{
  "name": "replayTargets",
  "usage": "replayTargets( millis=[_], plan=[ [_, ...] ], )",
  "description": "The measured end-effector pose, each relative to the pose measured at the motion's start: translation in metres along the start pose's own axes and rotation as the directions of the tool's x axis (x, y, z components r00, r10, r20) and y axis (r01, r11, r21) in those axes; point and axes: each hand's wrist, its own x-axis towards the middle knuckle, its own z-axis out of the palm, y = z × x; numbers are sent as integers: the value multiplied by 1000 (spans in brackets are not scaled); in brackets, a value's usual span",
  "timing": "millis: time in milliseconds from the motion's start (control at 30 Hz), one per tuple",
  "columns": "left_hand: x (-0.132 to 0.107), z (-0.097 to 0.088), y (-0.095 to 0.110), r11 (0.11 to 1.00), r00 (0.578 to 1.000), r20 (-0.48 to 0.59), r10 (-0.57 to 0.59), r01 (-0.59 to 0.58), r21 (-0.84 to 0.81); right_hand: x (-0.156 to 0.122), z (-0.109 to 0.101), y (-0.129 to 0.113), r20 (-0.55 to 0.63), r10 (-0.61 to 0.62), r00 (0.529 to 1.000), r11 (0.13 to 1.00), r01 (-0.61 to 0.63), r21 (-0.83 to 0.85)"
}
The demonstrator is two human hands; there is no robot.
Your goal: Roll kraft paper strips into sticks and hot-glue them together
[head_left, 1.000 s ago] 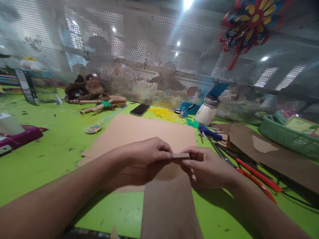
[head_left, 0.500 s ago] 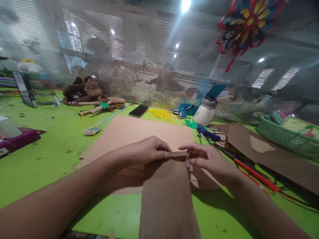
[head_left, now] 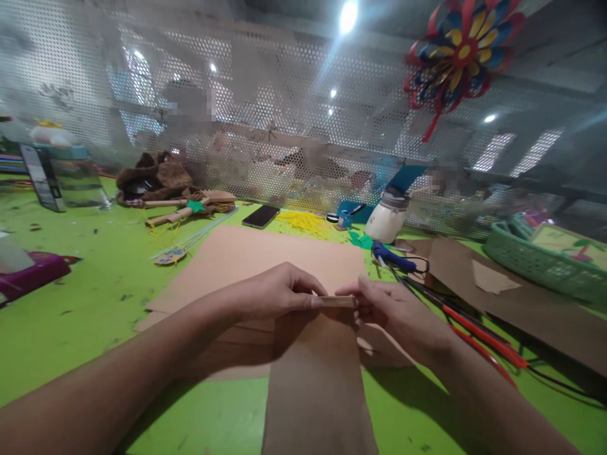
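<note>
A long strip of brown paper (head_left: 317,379) runs from the near edge up to both hands, its far end turned over into a narrow fold. My left hand (head_left: 284,292) pinches the left part of that fold between thumb and fingers. At the right end of the fold, my right hand (head_left: 393,309) has its fingers closed on the paper, the index finger lying along the top edge. Beneath the hands lies a stack of light brown paper sheets (head_left: 279,253) on the green table (head_left: 227,411).
Right of the stack lie a blue-handled glue gun (head_left: 393,258) and red-handled scissors (head_left: 488,338). Beyond them are brown cardboard (head_left: 455,265) and a green basket (head_left: 545,272). A phone (head_left: 260,217), yellow shreds (head_left: 303,221) and a white jar (head_left: 386,218) stand or lie behind.
My right hand has gone from loosely spread fingers beside the fold to gripping its right end. The left hand keeps its hold; the view has shifted slightly.
</note>
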Motion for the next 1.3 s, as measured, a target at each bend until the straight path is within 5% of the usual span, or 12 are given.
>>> replayTargets(
  millis=[100,200,333,700,900,1133,1300],
  plan=[
    [0,1,0,1000,1000,4,-8,8,2,-2,7,-9,-102,-1,995,982,-18,-188],
    [1,2,-1,1000,1000,11,-2,2,7,-2,9,-12,-155,28,988,977,-60,-206],
    [2,4,-1,999,1000,2,3,-3,34,-1,7,-7,-100,98,990,973,-116,-199],
    [1,6,2,992,999,-48,-3,9,123,-2,2,-6,-55,3,998,946,-21,-323],
    [3,10,-2,989,995,-95,-6,20,146,-1,3,-2,-63,34,997,947,-52,-316],
    [4,11,-1,982,987,-158,18,12,189,-1,8,-7,-77,-108,991,932,74,-355],
    [3,15,4,982,985,-171,28,5,189,-1,9,-3,-107,-61,992,944,23,-328]
  ],
)
